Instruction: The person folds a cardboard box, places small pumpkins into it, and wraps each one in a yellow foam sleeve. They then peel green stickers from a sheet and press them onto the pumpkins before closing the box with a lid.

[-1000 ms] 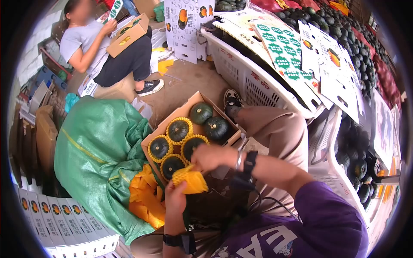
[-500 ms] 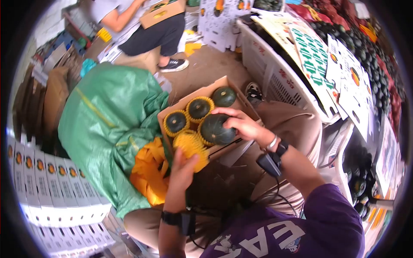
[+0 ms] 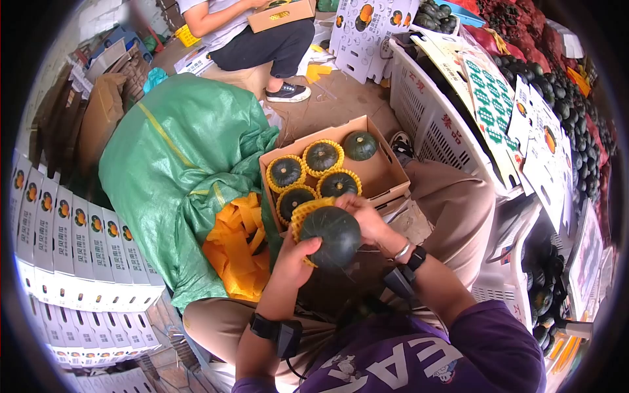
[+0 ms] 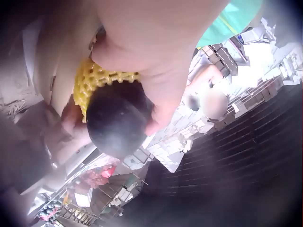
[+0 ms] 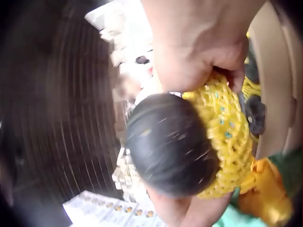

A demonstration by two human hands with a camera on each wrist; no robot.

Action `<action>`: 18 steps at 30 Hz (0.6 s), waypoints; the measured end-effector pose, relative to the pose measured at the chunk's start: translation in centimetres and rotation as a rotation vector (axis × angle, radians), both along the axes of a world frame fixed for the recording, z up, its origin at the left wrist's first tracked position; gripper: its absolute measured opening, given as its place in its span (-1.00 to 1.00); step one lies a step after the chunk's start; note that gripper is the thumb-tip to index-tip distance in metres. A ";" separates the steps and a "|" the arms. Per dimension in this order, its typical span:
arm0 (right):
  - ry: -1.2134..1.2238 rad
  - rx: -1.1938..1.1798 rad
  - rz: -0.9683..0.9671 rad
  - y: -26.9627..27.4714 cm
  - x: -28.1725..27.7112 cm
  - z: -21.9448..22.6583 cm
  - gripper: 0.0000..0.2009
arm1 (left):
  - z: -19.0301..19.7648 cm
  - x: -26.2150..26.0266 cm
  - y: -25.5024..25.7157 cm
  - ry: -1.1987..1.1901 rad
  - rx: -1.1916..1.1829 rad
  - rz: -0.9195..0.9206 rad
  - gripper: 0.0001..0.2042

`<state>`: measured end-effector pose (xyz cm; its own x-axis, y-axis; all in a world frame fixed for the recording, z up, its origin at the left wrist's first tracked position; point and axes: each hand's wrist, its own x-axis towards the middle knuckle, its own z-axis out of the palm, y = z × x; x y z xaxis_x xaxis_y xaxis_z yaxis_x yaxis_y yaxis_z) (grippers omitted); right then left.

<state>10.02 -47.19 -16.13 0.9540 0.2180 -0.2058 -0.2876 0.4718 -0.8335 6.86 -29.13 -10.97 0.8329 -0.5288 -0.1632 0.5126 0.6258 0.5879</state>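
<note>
A dark green pumpkin [image 3: 333, 239] is held over my lap, partly inside a yellow foam net sleeve [image 5: 226, 137]. My left hand [image 3: 295, 262] grips the pumpkin and net from the left, thumb on the bare skin. At the far side, my right hand [image 3: 365, 219] pinches the net's edge with curled fingers; the right wrist view shows the net bunched under them. Just beyond is an open cardboard box [image 3: 380, 175] with several netted pumpkins [image 3: 322, 156] and one bare pumpkin [image 3: 360, 145] in its far corner.
A green woven sack [image 3: 177, 157] bulges left of the box, with loose orange foam nets [image 3: 239, 245] at its front. White crates [image 3: 426, 118] bearing printed cardboard stand right. Folded printed cartons [image 3: 72, 229] are stacked left. Another person [image 3: 262, 46] sits ahead holding a box.
My right hand lifted a bare pumpkin from the box and brought it to the net in my left hand. The pumpkin now sits partly in the net. The head view has shifted.
</note>
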 end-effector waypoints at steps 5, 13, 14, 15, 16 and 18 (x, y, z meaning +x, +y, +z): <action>-0.410 -0.563 -0.288 0.2 -1.2 2.9 -0.86 | -0.5 0.9 0.3 -0.430 0.655 0.366 -0.33; 0.253 0.874 0.080 -0.7 -2.5 0.3 -0.55 | -1.9 1.1 -1.4 -0.427 0.780 0.086 -0.16; 0.256 0.794 0.047 -1.0 -2.4 -0.1 -0.55 | -0.2 1.0 -1.7 -0.808 1.221 0.103 -0.09; 0.369 0.617 -0.009 -1.0 -2.0 0.1 -0.55 | 1.3 1.2 -2.5 -1.212 1.639 0.135 -0.01; 0.339 0.421 -0.014 -0.7 -1.5 0.3 -0.55 | 1.9 1.5 -3.4 -1.289 1.569 -0.124 0.10; 0.295 0.062 0.015 -2.1 -0.9 2.0 -0.56 | 1.4 4.2 -5.0 -1.248 1.237 -0.246 -0.05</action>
